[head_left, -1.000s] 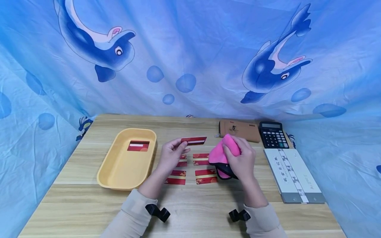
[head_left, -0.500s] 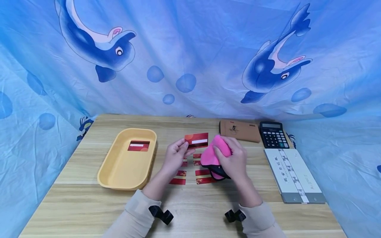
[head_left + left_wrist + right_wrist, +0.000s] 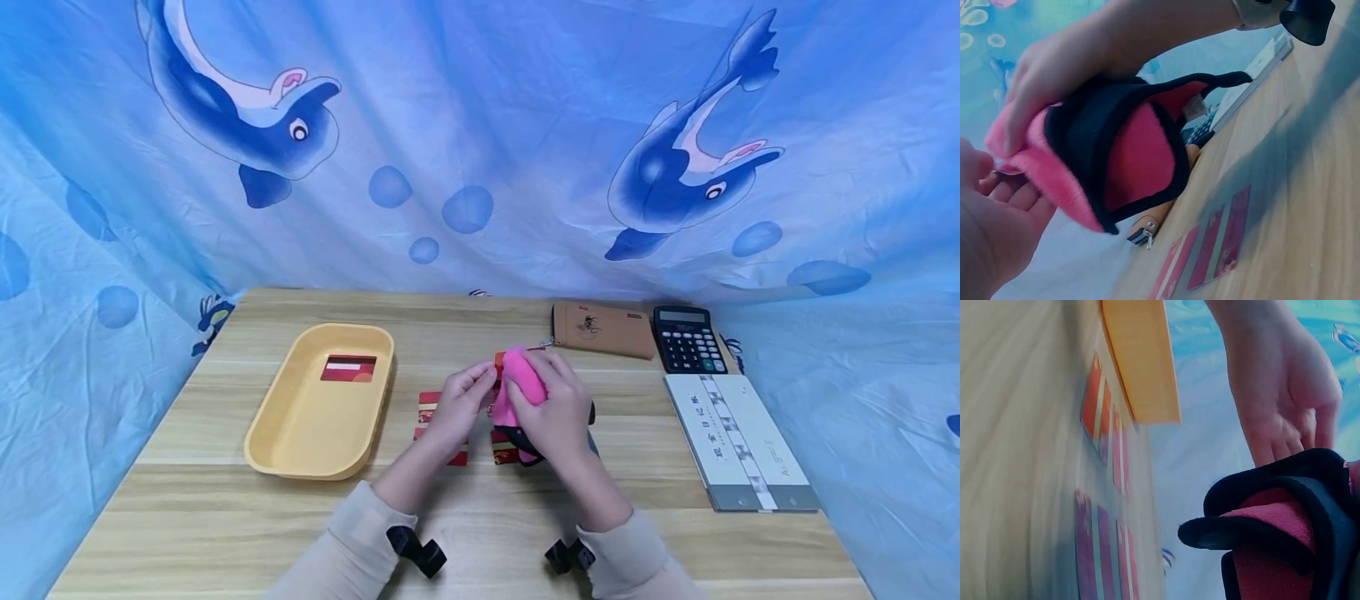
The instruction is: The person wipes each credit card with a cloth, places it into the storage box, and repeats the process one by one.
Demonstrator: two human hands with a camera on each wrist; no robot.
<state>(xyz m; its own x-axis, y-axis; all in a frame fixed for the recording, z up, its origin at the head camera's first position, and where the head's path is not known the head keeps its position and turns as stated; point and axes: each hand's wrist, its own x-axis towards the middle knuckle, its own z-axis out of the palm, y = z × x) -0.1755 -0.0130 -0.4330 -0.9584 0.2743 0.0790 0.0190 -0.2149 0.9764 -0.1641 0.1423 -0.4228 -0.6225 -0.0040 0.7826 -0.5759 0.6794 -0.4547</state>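
My left hand (image 3: 459, 404) pinches a red card (image 3: 498, 362), held above the table and mostly covered by the pink cloth. In my right hand (image 3: 557, 408) is that fluffy pink cloth (image 3: 523, 379) with black edging, bunched and pressed over the card. The left wrist view shows the cloth's folds (image 3: 1141, 159) hanging open below the right hand (image 3: 1054, 81), with the left fingertips against its pink side. Beneath the hands lie several red-and-gold cards, one left card (image 3: 429, 402) and one right card (image 3: 504, 448) partly showing.
A yellow tray (image 3: 258, 433) on the left holds one red card (image 3: 348, 368). At the back right are a brown wallet (image 3: 603, 330) and a black calculator (image 3: 688, 340). A white-and-grey book (image 3: 742, 442) lies on the right. A blue curtain (image 3: 480, 150) hangs behind the table.
The card in my left hand first tilted to show its striped face, then went behind the cloth. My right hand moved left with the cloth, so both hands now meet.
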